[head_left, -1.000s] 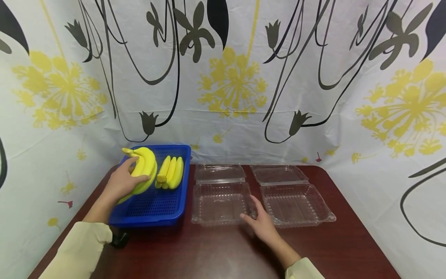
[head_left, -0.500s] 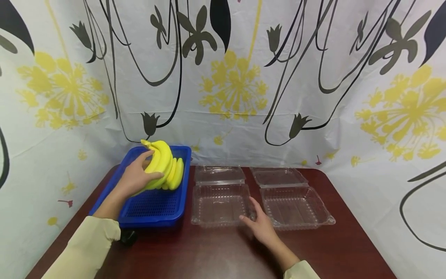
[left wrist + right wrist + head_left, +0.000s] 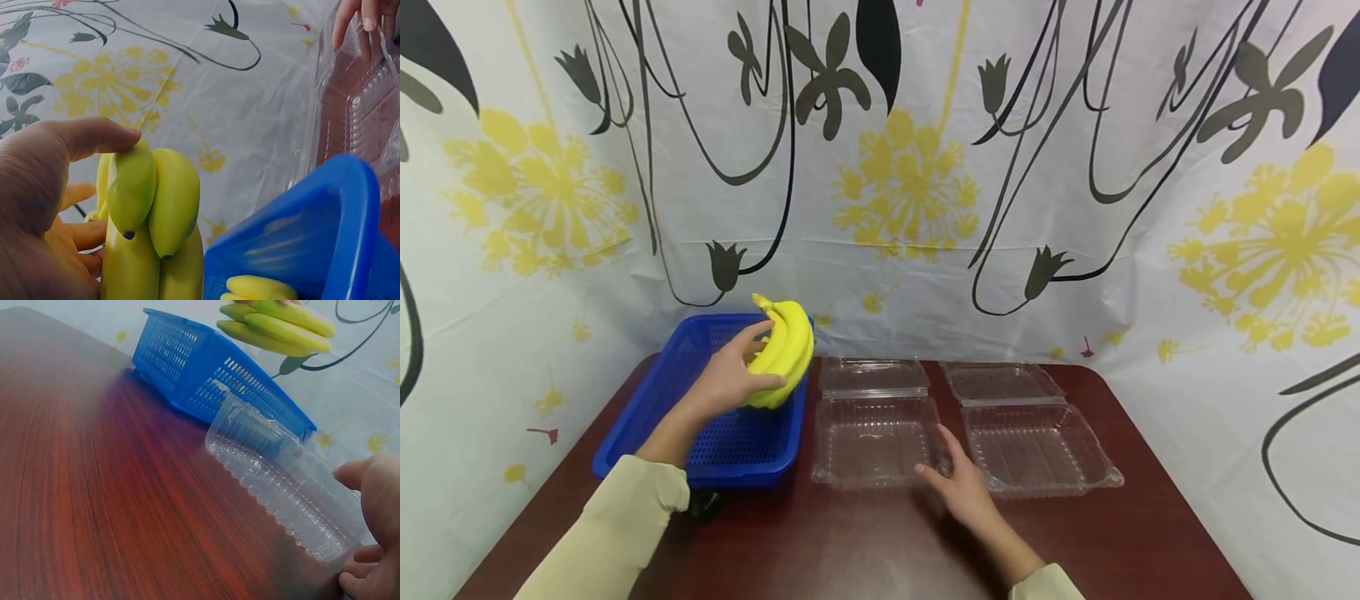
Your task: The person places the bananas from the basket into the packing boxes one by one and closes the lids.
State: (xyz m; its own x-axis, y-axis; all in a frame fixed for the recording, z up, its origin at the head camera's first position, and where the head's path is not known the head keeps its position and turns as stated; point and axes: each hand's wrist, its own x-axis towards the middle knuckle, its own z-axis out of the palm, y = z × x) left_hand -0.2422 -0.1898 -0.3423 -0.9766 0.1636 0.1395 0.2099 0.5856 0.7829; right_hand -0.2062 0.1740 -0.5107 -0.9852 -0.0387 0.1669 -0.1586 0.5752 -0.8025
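Observation:
My left hand (image 3: 733, 375) grips a bunch of yellow bananas (image 3: 787, 350), held above the right side of a blue plastic basket (image 3: 797, 433). In the left wrist view, the thumb presses one banana (image 3: 172, 200) side while other fingers reach around behind the bunch. More bananas (image 3: 259, 287) lie inside the basket, mostly hidden in the head view. My right hand (image 3: 962, 483) holds the front right corner of a clear plastic clamshell container (image 3: 872, 442) that lies with its lid folded back. The right wrist view shows thumb and fingers on either side of that corner.
A second clear container (image 3: 1037, 446), its lid also folded back, stands to the right of the first. Both rest on a dark red-brown table (image 3: 820, 542). A patterned white cloth (image 3: 880, 317) hangs behind and at both sides. Below the left sleeve is a small black object (image 3: 703, 504).
The left hand has carried the banana bunch rightward across the basket, over the bananas inside. The right hand stays at the container's corner.

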